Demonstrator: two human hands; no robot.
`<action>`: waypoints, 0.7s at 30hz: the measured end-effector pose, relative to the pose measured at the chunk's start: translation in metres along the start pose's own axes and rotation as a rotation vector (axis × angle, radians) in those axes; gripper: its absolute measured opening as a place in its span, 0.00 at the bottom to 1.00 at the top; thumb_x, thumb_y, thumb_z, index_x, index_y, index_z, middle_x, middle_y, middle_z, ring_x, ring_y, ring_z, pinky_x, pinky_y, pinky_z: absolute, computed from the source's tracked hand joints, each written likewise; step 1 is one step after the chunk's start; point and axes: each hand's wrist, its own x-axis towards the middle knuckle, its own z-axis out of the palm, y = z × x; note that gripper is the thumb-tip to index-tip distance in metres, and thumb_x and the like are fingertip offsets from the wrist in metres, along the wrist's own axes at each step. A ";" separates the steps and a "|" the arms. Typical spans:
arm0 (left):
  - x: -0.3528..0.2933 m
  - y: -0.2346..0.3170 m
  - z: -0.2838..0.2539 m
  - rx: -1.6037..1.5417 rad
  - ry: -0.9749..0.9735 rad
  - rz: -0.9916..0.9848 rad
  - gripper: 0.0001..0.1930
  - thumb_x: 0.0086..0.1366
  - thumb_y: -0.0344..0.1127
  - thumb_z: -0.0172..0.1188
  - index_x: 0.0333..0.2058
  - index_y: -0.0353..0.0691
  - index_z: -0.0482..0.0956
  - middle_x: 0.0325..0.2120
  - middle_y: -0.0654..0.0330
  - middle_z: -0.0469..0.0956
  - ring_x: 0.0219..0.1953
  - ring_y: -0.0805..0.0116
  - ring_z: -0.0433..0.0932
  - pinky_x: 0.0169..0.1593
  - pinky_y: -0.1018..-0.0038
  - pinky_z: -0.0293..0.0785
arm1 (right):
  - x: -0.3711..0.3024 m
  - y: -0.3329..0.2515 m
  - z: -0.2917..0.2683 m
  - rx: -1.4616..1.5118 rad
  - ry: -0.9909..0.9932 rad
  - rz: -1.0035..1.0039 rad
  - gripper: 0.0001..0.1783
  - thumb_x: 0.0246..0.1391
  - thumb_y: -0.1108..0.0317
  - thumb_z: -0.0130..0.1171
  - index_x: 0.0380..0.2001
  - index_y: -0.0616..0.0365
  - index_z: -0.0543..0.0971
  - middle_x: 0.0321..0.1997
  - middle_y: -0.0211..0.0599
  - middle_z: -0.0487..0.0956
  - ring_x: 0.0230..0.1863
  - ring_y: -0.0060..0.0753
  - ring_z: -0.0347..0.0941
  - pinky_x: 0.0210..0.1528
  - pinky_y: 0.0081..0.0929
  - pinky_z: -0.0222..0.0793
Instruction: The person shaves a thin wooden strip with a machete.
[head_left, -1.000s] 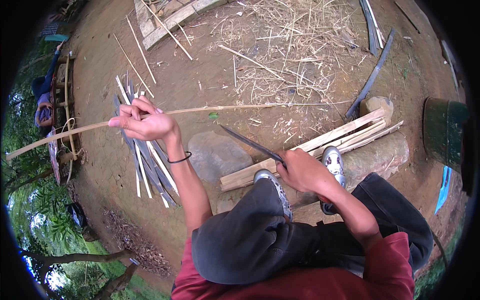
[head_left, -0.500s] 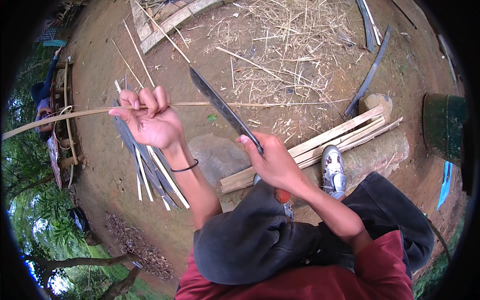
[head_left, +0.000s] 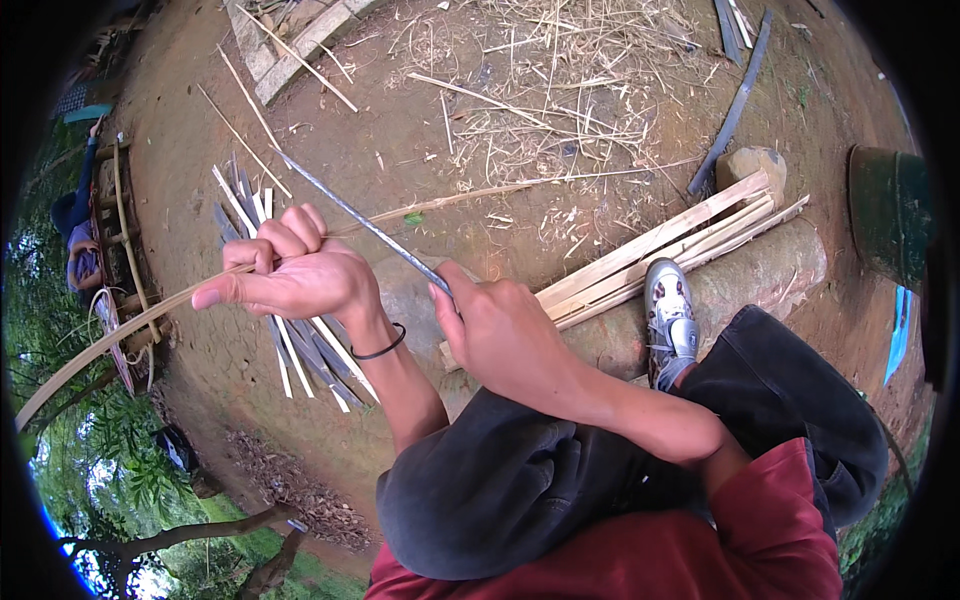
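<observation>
A long, thin bamboo strip (head_left: pixel 112 337) runs through my left hand (head_left: pixel 305 275), whose fingers are curled round it palm up. Its near end bends down to the left, while the thin far part stretches away to the right above the ground. My right hand (head_left: pixel 510 335) grips a long knife (head_left: pixel 352 212) over my raised knee. The blade appears nearly edge-on, pointing up and left, and crosses the strip just right of my left hand. Whether the blade touches the strip, I cannot tell. My fist hides the knife's handle.
Split bamboo slats (head_left: pixel 660 240) lean on a log (head_left: pixel 745 275) beside my shoe (head_left: pixel 670 320). Dark and pale strips (head_left: pixel 320 360) lie beneath my left arm. Shavings (head_left: pixel 560 90) litter the ground ahead. A green drum (head_left: pixel 885 215) stands right; another person (head_left: pixel 80 230) is far left.
The knife blade has turned from showing its flat side to nearly edge-on, and my right hand has moved left. My left hand is slightly lower, with the strip's near end dipping further.
</observation>
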 end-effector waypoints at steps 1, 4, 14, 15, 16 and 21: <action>-0.004 0.001 0.002 0.011 -0.010 0.011 0.29 0.69 0.66 0.28 0.18 0.50 0.45 0.08 0.71 0.41 0.12 0.80 0.35 0.15 0.78 0.33 | -0.002 0.000 0.003 -0.045 0.006 -0.019 0.09 0.59 0.69 0.51 0.36 0.67 0.72 0.13 0.51 0.71 0.17 0.56 0.71 0.21 0.46 0.65; -0.006 0.003 0.010 0.000 -0.019 0.020 0.29 0.69 0.66 0.28 0.17 0.50 0.45 0.08 0.71 0.41 0.12 0.79 0.36 0.15 0.78 0.33 | -0.004 0.020 0.013 -0.140 0.051 -0.004 0.09 0.59 0.70 0.51 0.36 0.66 0.71 0.12 0.50 0.71 0.17 0.55 0.71 0.21 0.46 0.66; -0.014 0.008 0.004 -0.017 -0.004 0.069 0.29 0.71 0.63 0.29 0.17 0.49 0.44 0.08 0.70 0.41 0.13 0.78 0.38 0.18 0.78 0.35 | 0.002 -0.003 0.010 -0.146 0.018 -0.021 0.10 0.59 0.68 0.51 0.35 0.68 0.71 0.12 0.52 0.71 0.17 0.58 0.72 0.22 0.48 0.67; -0.016 0.008 0.008 -0.021 -0.011 0.079 0.29 0.71 0.63 0.28 0.17 0.49 0.44 0.08 0.70 0.41 0.13 0.78 0.38 0.18 0.78 0.35 | 0.004 0.013 0.016 -0.175 0.038 0.029 0.10 0.59 0.68 0.50 0.35 0.68 0.71 0.12 0.52 0.71 0.18 0.58 0.72 0.22 0.48 0.68; -0.017 0.008 0.012 -0.025 -0.017 0.089 0.29 0.70 0.63 0.28 0.17 0.49 0.44 0.08 0.70 0.41 0.13 0.78 0.38 0.17 0.78 0.35 | 0.004 0.029 0.019 -0.205 0.057 0.081 0.10 0.59 0.68 0.50 0.35 0.68 0.71 0.12 0.52 0.71 0.18 0.59 0.72 0.22 0.48 0.68; -0.024 0.007 0.019 -0.062 -0.081 0.052 0.29 0.70 0.65 0.27 0.18 0.49 0.45 0.08 0.71 0.41 0.12 0.78 0.38 0.17 0.78 0.36 | 0.008 0.029 0.001 -0.121 0.065 0.070 0.13 0.59 0.67 0.50 0.38 0.70 0.72 0.13 0.51 0.72 0.19 0.57 0.73 0.23 0.47 0.69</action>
